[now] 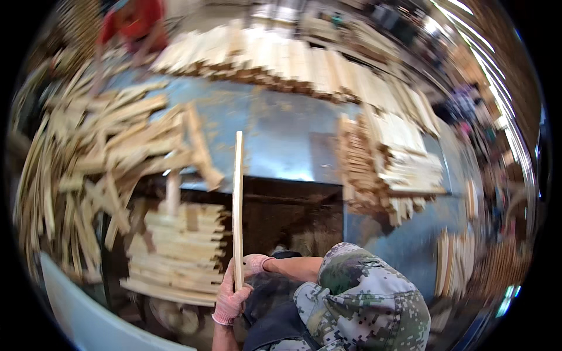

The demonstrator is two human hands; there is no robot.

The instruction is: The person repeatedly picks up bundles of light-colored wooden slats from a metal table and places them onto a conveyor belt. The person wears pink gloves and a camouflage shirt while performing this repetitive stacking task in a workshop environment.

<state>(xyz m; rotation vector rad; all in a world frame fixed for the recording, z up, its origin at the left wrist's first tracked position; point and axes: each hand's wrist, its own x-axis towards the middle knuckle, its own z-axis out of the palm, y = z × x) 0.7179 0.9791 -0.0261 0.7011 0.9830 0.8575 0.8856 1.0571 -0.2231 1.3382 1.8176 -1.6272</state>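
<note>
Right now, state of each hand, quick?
Left hand: closed, holding the wooden strip near its lower end.
Right hand: close by the strip, fingers partly hidden; cannot tell whether it grips.

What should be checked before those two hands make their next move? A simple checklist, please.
1. Left hand has the wooden strip: ok, it grips the strip near its lower end.
2. Right hand has a firm hold too: cannot tell, the strip and left hand partly hide it.
3. Hands covered: ok, both wear pale pink gloves.
4. Nearby stack, left of the strip, is even: not ok, its ends stick out unevenly.
5. Loose pieces at the left lie neatly: not ok, they cross in a jumble.
6. Person in red stands away from the strip: ok, at the table's far left.
</note>
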